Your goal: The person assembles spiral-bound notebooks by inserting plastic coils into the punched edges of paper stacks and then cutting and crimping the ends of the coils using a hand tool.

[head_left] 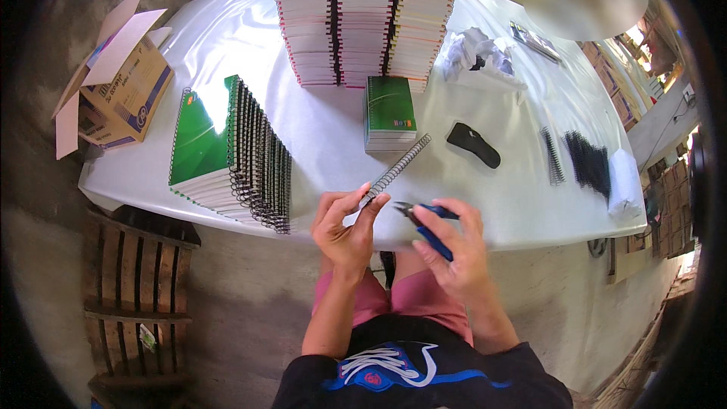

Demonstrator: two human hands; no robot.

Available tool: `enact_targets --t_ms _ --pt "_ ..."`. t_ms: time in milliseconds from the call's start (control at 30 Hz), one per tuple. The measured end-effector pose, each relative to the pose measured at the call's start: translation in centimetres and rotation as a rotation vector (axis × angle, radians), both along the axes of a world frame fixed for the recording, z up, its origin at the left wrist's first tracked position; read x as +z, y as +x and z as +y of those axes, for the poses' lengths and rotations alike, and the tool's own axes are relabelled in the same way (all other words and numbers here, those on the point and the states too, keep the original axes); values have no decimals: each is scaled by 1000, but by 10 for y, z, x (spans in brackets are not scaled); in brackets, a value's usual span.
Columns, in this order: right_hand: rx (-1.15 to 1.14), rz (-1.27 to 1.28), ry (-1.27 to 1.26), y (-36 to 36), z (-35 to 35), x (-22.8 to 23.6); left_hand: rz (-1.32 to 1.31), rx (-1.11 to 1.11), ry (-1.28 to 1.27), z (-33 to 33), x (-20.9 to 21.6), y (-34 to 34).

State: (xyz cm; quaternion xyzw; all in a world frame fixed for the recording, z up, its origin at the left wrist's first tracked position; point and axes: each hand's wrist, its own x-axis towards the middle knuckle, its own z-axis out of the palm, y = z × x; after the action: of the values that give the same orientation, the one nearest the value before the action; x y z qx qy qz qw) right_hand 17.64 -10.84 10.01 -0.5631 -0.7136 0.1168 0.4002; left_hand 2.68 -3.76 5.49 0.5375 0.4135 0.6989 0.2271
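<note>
My left hand (344, 231) is closed in a pinch on the near end of a thin spiral-bound notebook (395, 171), which I see almost edge-on along its dark coil. It is held tilted above the table's front edge, its far end pointing up and right. In my right hand (458, 246) are blue-handled cutting pliers (435, 242), fingers wrapped round the handles. Their dark jaws point left, close to the notebook's near end but apart from it. Just beyond stands a short stack of small green notebooks (390, 110). A black case-like object (473, 145) lies to its right.
Green coil-bound notebooks (208, 140) are piled at left, beside an open cardboard box (125, 95). Tall notebook stacks (363, 26) stand at the back. Crumpled white plastic (481, 60), black coils (587, 163) and a white roll (625, 182) lie at right. A wooden slatted chair (140, 295) stands left.
</note>
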Motion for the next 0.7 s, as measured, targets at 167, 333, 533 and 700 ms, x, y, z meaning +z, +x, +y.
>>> enact_targets --t_ms 167,333,533,700 --pt "30 -118 51 -15 5 15 80 86 83 -2 5 -2" --pt "28 -186 38 -14 6 19 123 105 125 -2 5 -4" --pt "110 -93 -133 -8 5 21 171 130 214 0 4 -3" --pt "407 614 -554 2 4 14 164 111 317 -1 1 -2"
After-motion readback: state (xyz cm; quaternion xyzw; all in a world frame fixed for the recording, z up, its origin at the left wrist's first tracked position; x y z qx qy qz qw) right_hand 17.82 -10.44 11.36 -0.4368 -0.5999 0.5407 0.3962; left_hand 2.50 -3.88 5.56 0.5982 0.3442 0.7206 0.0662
